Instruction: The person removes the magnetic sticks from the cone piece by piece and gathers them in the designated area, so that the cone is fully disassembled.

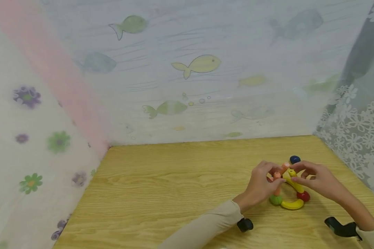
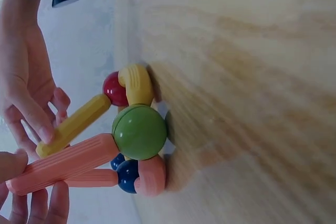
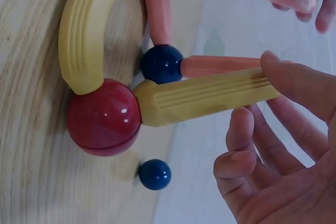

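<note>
Left hand (image 1: 260, 181): grip narrowed to rod width, pinching the top end of a ridged salmon rod (image 2: 65, 164) rising from a glossy green ball (image 2: 139, 132). Right hand (image 1: 322, 180): grip equally narrow, pinching the tip of a straight, grooved yellow rod (image 3: 205, 98) set on a shiny red ball (image 3: 103, 119). Curved, ridged yellow piece (image 3: 81, 35) links green and red. Second salmon rod (image 3: 223, 65) joins a blue ball (image 3: 161, 64). Assembly sits on the wood-grain table (image 1: 174, 193), right side; loose round blue ball (image 1: 295, 159) lies apart behind.
</note>
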Demonstrator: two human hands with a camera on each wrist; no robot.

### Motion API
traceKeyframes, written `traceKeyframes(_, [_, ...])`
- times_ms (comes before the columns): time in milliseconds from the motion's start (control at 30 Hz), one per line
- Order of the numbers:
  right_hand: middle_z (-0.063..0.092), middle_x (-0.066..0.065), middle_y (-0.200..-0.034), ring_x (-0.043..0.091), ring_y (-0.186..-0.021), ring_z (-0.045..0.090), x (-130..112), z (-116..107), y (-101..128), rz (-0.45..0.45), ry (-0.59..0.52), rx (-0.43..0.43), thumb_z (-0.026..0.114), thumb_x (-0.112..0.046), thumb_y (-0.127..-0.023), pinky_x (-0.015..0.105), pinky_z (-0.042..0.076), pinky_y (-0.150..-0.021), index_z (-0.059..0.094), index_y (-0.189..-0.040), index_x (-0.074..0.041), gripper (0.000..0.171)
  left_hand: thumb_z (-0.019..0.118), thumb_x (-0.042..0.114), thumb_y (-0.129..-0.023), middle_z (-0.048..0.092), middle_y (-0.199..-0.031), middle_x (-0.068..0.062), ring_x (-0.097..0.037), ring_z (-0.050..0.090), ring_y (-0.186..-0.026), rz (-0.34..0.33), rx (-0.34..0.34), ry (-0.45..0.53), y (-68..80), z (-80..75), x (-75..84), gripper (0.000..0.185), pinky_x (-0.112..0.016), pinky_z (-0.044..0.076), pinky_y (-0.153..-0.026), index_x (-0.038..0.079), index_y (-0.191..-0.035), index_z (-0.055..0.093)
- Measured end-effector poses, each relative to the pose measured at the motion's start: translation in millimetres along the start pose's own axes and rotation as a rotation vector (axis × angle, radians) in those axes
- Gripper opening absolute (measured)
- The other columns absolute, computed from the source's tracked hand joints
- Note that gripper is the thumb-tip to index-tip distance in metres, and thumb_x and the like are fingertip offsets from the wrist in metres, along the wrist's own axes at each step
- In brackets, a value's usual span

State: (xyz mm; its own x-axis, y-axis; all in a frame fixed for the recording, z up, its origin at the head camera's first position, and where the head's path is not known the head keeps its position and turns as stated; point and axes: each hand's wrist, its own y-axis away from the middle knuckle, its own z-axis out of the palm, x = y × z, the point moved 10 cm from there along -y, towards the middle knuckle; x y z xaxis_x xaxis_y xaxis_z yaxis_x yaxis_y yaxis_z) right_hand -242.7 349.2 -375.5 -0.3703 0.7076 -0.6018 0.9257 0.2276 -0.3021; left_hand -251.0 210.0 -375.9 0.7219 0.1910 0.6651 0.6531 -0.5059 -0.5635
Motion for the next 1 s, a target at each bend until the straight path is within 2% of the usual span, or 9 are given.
traceKeyframes(100, [0.062, -0.003, -0.095, 0.005, -0.069, 0.056, -1.4, 1.2, 0.8, -0.009, -0.008, 0.001, 0.071, -0.007, -0.085, 0.026, 0.046, -0.053, 0.064, -0.109, -0.002, 0.026, 0.071, 0.009, -0.085, 0.054, -0.097, -0.002, 0.001, 0.049, -0.083, 0.024, 0.006, 0.01, 9.4, -4.9, 4.7, 0.018, -0.004, 0.044, -0.066, 0.004, -0.101, 0.064])
traceKeyframes(267, [0.061, -0.002, -0.094, 0.004, -0.07, 0.055, -0.9, -0.3, 1.8, 0.005, 0.019, 0.001, 0.071, -0.008, -0.084, 0.025, 0.046, -0.053, 0.064, -0.108, -0.002, 0.026, 0.072, 0.006, -0.083, 0.054, -0.093, -0.003, 0.003, 0.05, -0.082, 0.041, -0.041, 0.029, 26.7, -7.3, 11.3, 0.013, -0.005, 0.045, -0.067, 0.004, -0.095, 0.066])
traceKeyframes(433, [0.062, 0.001, -0.094, 0.002, -0.07, 0.055, -1.6, -0.5, 3.2, -0.007, 0.037, 0.001, 0.071, -0.008, -0.084, 0.025, 0.046, -0.053, 0.064, -0.108, -0.003, 0.026, 0.072, 0.005, -0.083, 0.054, -0.091, 0.0, 0.005, 0.049, -0.082, 0.005, -0.107, 0.026, 47.5, -5.8, 13.0, 0.008, -0.004, 0.044, -0.069, 0.007, -0.088, 0.067])
traceKeyframes(567, [0.062, 0.003, -0.096, 0.001, -0.07, 0.056, -0.1, -3.5, 5.0, 0.001, 0.045, 0.002, 0.07, -0.007, -0.085, 0.025, 0.047, -0.053, 0.063, -0.109, -0.001, 0.026, 0.072, 0.007, -0.083, 0.052, -0.085, 0.003, 0.006, 0.046, -0.077, -0.016, -0.164, -0.061, 62.7, -2.9, 13.8, 0.004, -0.002, 0.041, -0.068, 0.01, -0.084, 0.07])
traceKeyframes(633, [0.062, 0.002, -0.097, 0.001, -0.071, 0.056, 2.2, -6.2, 6.4, 0.018, 0.049, 0.004, 0.07, -0.007, -0.085, 0.025, 0.047, -0.053, 0.063, -0.109, -0.001, 0.026, 0.072, 0.006, -0.083, 0.051, -0.084, 0.006, 0.006, 0.045, -0.075, -0.048, -0.198, -0.102, 68.4, -0.5, 11.7, 0.005, -0.001, 0.039, -0.065, 0.011, -0.085, 0.072])
traceKeyframes(800, [0.06, -0.006, -0.098, 0.001, -0.073, 0.055, 7.8, -14.9, 12.4, 0.049, 0.043, 0.01, 0.068, -0.007, -0.087, 0.026, 0.047, -0.053, 0.061, -0.112, -0.002, 0.026, 0.069, 0.003, -0.082, 0.051, -0.084, 0.01, 0.007, 0.044, -0.073, -0.133, -0.29, -0.18, 78.6, 6.5, 2.3, 0.013, -0.003, 0.037, -0.059, 0.012, -0.087, 0.076])
traceKeyframes(1000, [0.056, -0.02, -0.096, 0.001, -0.072, 0.057, 13.8, -26.2, 27.9, 0.082, 0.022, 0.049, 0.065, -0.005, -0.088, 0.029, 0.048, -0.05, 0.059, -0.113, -0.001, 0.025, 0.069, -0.001, -0.08, 0.055, -0.084, 0.011, 0.005, 0.046, -0.075, -0.173, -0.37, -0.226, 85.3, 12.3, -9.5, 0.021, -0.004, 0.037, -0.061, 0.015, -0.091, 0.077])
